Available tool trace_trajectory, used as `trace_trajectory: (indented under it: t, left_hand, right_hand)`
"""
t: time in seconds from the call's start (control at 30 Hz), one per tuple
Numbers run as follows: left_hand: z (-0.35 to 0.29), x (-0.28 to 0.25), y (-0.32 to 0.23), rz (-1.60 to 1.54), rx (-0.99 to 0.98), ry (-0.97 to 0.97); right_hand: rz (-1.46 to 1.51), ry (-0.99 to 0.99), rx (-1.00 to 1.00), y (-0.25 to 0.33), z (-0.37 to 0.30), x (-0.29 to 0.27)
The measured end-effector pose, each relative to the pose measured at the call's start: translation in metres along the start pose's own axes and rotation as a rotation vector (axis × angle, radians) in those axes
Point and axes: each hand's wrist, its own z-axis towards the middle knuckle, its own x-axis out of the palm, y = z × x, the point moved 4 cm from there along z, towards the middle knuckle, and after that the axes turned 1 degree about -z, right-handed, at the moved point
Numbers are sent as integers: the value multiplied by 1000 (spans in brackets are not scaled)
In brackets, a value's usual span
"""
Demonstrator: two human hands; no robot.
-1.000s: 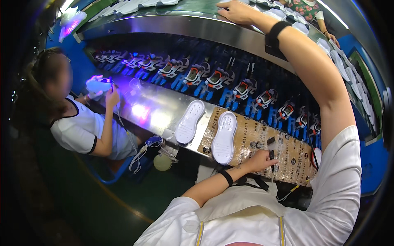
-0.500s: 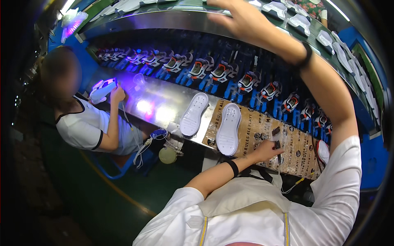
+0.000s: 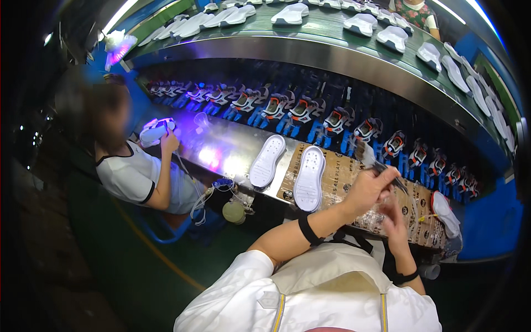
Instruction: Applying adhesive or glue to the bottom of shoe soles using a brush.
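My left hand (image 3: 365, 192) is closed around the dark handle of a brush (image 3: 394, 178), whose pale, blurred bristle end points toward the row of shoes. Just to its right is my right hand (image 3: 395, 224), low over the cardboard, fingers stretched upward and smeared by motion; I see nothing in it. Left of my hands lie two white shoe soles, hollow side up: one sole (image 3: 308, 180) on the printed cardboard (image 3: 345, 166), the other sole (image 3: 268, 161) on the bare metal bench (image 3: 235, 149).
Beyond the bench runs a row of grey-and-orange shoes (image 3: 338, 118) on blue holders. Above it a green conveyor (image 3: 326, 34) carries several white soles. A red-and-white shoe (image 3: 446, 214) lies at the right end. At left a seated co-worker (image 3: 135, 171) holds a shoe under purplish light.
My right hand has come down from the conveyor to beside my left hand. My left hand has lifted a little with the brush, now pointing away from me. The view has tilted upward.
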Motion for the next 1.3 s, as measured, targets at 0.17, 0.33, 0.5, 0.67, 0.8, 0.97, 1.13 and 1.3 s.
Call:
trace_trajectory:
  t: [0.17,0.33,0.5,0.67,0.8,0.97,1.13,1.3]
  left_hand:
    - [-35,13,34,113,-202,85]
    - [-97,-68,22,433,-327,22]
    - [-272,-287,66,1201,-466,-637]
    - [-453,-321,206,1040,-941,-598]
    - [-416,-282,241,919,-983,-634]
    - [-331,-287,220,931,-957,-636]
    - [-285,-296,186,1018,-909,-616]
    - [-260,-319,198,1074,-957,-471]
  right_hand:
    - [101,-53,-247,5,33,-5]
    - [216,-29,-246,-32,54,-12]
    - [36,-102,-90,-100,82,-19]
    - [-53,8,-123,-132,94,-3]
    - [-106,89,-53,-113,84,-12]
    - [-198,138,-123,-116,81,-26]
    - [-179,148,12,-101,71,-63]
    - [-276,258,-21,-132,56,-85]
